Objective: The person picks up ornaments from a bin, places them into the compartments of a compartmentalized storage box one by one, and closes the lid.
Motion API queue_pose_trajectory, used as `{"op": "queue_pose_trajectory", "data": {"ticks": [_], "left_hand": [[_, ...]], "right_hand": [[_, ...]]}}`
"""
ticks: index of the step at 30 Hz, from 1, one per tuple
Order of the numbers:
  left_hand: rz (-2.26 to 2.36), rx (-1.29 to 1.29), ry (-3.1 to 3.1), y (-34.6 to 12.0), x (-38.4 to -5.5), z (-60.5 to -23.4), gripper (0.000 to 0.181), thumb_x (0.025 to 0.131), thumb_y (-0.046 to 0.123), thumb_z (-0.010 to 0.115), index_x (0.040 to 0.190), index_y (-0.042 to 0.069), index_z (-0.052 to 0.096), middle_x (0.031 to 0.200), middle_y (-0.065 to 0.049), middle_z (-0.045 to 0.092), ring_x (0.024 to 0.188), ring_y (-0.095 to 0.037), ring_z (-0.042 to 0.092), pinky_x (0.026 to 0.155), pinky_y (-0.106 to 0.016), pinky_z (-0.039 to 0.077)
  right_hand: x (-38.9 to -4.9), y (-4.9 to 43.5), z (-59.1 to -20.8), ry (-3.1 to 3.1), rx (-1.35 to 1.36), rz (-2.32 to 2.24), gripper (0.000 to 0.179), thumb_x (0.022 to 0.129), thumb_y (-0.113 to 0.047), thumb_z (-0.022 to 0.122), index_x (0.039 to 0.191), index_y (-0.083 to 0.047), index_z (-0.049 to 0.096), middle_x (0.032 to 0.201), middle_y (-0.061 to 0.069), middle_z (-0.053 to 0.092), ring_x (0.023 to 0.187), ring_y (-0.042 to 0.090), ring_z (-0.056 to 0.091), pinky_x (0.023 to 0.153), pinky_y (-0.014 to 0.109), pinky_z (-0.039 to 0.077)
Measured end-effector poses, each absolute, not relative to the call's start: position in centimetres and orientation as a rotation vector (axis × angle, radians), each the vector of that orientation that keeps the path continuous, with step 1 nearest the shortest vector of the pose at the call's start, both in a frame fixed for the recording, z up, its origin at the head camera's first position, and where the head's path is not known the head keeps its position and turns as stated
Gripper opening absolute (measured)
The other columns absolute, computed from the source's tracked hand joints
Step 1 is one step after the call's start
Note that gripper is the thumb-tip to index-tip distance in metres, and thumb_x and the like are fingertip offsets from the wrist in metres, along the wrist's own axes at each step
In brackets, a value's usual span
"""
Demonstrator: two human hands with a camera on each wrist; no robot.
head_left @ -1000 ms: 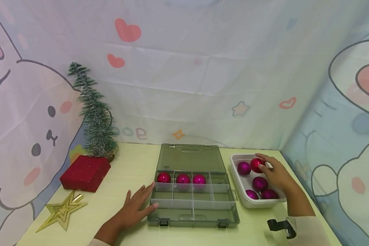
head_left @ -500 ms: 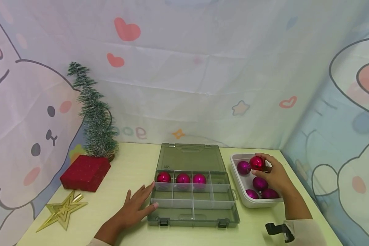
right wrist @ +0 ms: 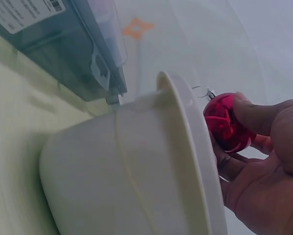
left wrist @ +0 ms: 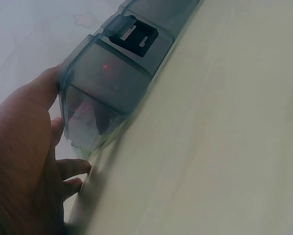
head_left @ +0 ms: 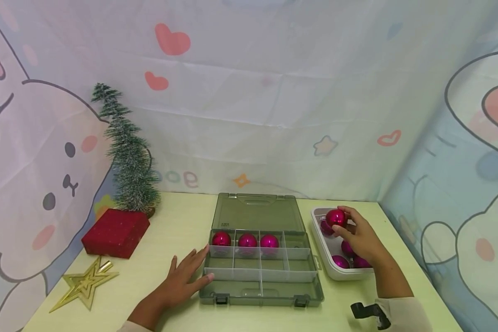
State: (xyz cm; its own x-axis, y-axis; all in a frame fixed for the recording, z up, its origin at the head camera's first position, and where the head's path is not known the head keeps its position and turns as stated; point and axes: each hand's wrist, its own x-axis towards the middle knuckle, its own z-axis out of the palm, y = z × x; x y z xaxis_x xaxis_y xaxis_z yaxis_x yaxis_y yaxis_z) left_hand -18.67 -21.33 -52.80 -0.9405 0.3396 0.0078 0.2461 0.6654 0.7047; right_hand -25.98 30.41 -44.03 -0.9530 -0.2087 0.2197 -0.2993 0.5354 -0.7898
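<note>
My right hand [head_left: 361, 235] pinches a shiny red Christmas ball [head_left: 335, 217] over the back of the white tub [head_left: 328, 269]; its metal cap and wire hook show in the right wrist view. Several glittery purple balls [head_left: 340, 262] lie in the tub, partly covered by the hand. My left hand [head_left: 180, 282] has its fingers spread, touching the left side of the green see-through compartment box [head_left: 274, 302], whose lid [head_left: 257, 212] is tipped back. Three shiny balls, one red [head_left: 221, 239] and two pinkish [head_left: 247, 240], sit in separate back-row compartments, leaving the rightmost back one [head_left: 296, 240] without a ball.
At the table's left stand a small frosted Christmas tree [head_left: 133, 170] and a red box [head_left: 116, 233]. A gold star topper [head_left: 85, 285] lies in front of them. A printed cloth [head_left: 249, 92] hangs behind the table.
My right hand has lifted the red ball from among the purple ones and carried it a little to the left. My left hand and the compartment box have stayed put.
</note>
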Motion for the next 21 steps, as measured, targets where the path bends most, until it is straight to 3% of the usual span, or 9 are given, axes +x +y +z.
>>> {"op": "queue_pose_trajectory", "data": {"ticks": [3,7,10,14,19,21], "left_hand": [[1.139,0.486,2.750,-21.3,-18.7,-52.8,0.081,0.110,0.051,0.060,0.177,0.029,0.021,0.182,-0.009,0.029,0.170,-0.049,0.013,0.123,-0.083,-0.017],[1.138,0.488,2.755,-21.3,-18.7,-52.9,0.081,0.109,0.052,0.060,0.177,0.028,0.022,0.182,-0.009,0.029,0.170,-0.049,0.014,0.123,-0.083,-0.017],[1.134,0.488,2.761,-21.3,-18.7,-52.9,0.081,0.110,0.052,0.060,0.177,0.028,0.021,0.182,-0.009,0.029,0.170,-0.049,0.014,0.123,-0.083,-0.016],[1.132,0.484,2.762,-21.2,-18.7,-52.9,0.082,0.109,0.052,0.060,0.177,0.027,0.022,0.182,-0.010,0.029,0.170,-0.049,0.015,0.123,-0.083,-0.016],[1.125,0.485,2.765,-21.2,-18.7,-52.7,0.082,0.109,0.050,0.061,0.177,0.024,0.022,0.181,-0.012,0.030,0.170,-0.050,0.016,0.123,-0.085,-0.015],[1.120,0.485,2.765,-21.2,-18.7,-52.7,0.082,0.109,0.051,0.060,0.177,0.024,0.022,0.181,-0.012,0.030,0.170,-0.049,0.016,0.123,-0.085,-0.015]], "right_hand": [[-26.1,30.0,-44.2,-2.645,0.481,1.435,0.065,0.111,-0.013,0.065,0.166,-0.002,0.032,0.154,0.036,0.052,0.132,0.057,0.066,0.095,0.042,0.066],[-26.1,29.4,-44.1,-2.627,0.532,1.451,0.064,0.110,-0.009,0.066,0.165,-0.001,0.034,0.154,0.036,0.049,0.128,0.057,0.068,0.084,0.030,0.063],[-26.1,28.8,-44.0,-2.652,0.524,1.396,0.067,0.107,-0.016,0.073,0.164,-0.005,0.040,0.156,0.030,0.048,0.132,0.057,0.067,0.089,0.019,0.059],[-26.1,27.9,-44.1,-2.634,0.546,1.409,0.069,0.105,-0.018,0.075,0.163,-0.004,0.040,0.159,0.028,0.045,0.137,0.057,0.063,0.099,0.015,0.055],[-26.3,26.7,-44.5,-2.559,0.564,1.389,0.064,0.104,-0.010,0.074,0.160,-0.001,0.044,0.154,0.029,0.047,0.136,0.055,0.064,0.104,0.028,0.061],[-26.3,26.2,-44.6,-2.541,0.546,1.354,0.063,0.104,-0.009,0.075,0.159,-0.001,0.047,0.149,0.029,0.051,0.130,0.051,0.068,0.101,0.026,0.062]]}}
